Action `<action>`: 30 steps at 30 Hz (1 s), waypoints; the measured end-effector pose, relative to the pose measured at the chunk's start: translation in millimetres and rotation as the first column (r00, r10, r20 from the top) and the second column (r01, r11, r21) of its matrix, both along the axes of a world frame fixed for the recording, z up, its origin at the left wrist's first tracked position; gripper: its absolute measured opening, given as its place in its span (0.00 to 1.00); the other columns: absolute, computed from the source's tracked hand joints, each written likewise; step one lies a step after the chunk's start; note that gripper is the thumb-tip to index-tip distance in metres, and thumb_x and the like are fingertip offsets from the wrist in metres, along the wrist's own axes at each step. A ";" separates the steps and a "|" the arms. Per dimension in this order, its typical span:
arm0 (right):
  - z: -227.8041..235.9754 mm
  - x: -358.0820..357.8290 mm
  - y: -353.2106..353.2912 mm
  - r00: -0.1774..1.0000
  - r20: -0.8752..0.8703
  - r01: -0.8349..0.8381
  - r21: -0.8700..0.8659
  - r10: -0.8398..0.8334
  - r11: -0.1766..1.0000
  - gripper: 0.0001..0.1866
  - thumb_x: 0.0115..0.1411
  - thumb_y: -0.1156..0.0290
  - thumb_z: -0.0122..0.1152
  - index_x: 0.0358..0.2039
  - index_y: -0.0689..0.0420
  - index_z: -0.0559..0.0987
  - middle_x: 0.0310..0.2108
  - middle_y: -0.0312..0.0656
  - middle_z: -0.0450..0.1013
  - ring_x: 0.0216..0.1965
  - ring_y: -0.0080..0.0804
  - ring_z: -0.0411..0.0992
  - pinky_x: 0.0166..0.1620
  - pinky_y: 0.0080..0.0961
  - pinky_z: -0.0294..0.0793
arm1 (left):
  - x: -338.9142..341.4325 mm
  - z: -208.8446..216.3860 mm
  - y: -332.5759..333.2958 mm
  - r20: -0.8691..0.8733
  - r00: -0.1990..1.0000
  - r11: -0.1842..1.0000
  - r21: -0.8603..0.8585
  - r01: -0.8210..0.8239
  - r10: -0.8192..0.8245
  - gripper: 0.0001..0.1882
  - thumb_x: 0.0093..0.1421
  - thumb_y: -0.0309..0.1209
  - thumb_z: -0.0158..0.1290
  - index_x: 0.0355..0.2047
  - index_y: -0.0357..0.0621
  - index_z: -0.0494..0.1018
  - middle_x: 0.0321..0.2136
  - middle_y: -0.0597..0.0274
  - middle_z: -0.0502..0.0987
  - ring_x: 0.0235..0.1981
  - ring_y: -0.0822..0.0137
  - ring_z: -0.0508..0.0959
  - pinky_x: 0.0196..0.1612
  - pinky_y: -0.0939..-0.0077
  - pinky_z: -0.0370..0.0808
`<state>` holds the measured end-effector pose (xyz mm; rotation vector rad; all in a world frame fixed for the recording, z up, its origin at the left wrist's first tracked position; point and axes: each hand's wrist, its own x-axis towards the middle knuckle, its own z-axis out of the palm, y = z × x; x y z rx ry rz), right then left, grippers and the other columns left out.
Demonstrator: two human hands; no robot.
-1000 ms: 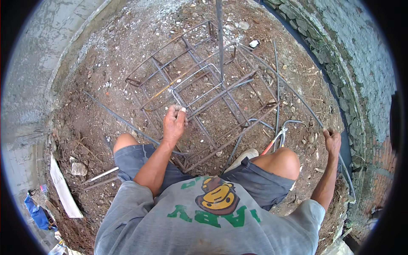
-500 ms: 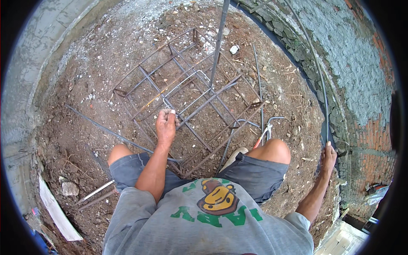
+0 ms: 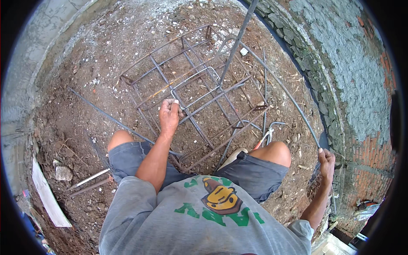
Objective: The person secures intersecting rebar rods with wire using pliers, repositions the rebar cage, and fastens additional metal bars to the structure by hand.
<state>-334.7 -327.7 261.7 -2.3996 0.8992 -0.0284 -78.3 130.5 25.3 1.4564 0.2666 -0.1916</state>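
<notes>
Left hand: fingers curled in, pinching the near corner of a bent wire loop, seen over a metal frame on the soil. Right hand: closed around a long grey rod arching toward the frame's far side.

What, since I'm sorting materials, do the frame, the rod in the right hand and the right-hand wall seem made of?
Frame: probably steel, dull; brown, rust-like patches show on its bars.
Rod: likely metal, smooth-looking and grey; its arc leaves plastic possible.
Wall: orange-red brick, seen in courses, under rough grey coating, perhaps mortar.
</notes>
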 end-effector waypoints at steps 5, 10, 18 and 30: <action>0.1 2.6 -0.3 0.999 -0.037 -0.021 0.000 0.021 1.000 0.26 0.59 0.56 0.58 0.12 0.58 0.61 0.13 0.28 0.54 0.19 0.18 0.50 0.22 0.24 0.47 | -1.2 -2.9 -5.4 -0.015 0.999 0.999 0.042 0.033 -0.032 0.08 0.62 0.32 0.48 0.34 0.39 0.66 0.18 0.68 0.69 0.17 0.78 0.69 0.20 0.82 0.69; 13.1 2.6 -8.2 0.998 -0.040 -0.060 -0.069 0.057 0.996 0.28 0.59 0.52 0.57 0.12 0.57 0.60 0.13 0.28 0.54 0.19 0.18 0.49 0.22 0.24 0.47 | -3.1 -3.4 -2.5 0.002 1.000 1.000 0.004 0.002 -0.002 0.08 0.62 0.32 0.48 0.33 0.39 0.66 0.18 0.68 0.70 0.16 0.78 0.69 0.20 0.82 0.69; 25.1 9.1 -15.2 0.992 -0.038 -0.121 -0.153 0.116 0.981 0.28 0.58 0.55 0.59 0.13 0.57 0.56 0.13 0.30 0.51 0.19 0.20 0.47 0.22 0.26 0.46 | -4.3 -8.7 -6.2 0.005 0.998 0.996 0.069 0.059 -0.060 0.09 0.62 0.34 0.48 0.34 0.40 0.66 0.19 0.67 0.70 0.18 0.77 0.70 0.23 0.82 0.70; 62.3 48.1 -9.1 0.967 -0.184 -0.243 -0.475 0.175 0.846 0.30 0.53 0.52 0.62 0.14 0.63 0.59 0.13 0.43 0.51 0.16 0.30 0.50 0.21 0.31 0.52 | -6.6 -4.4 -6.4 0.000 1.000 0.999 0.033 0.025 -0.025 0.08 0.62 0.31 0.48 0.34 0.39 0.67 0.19 0.66 0.71 0.17 0.77 0.70 0.21 0.82 0.69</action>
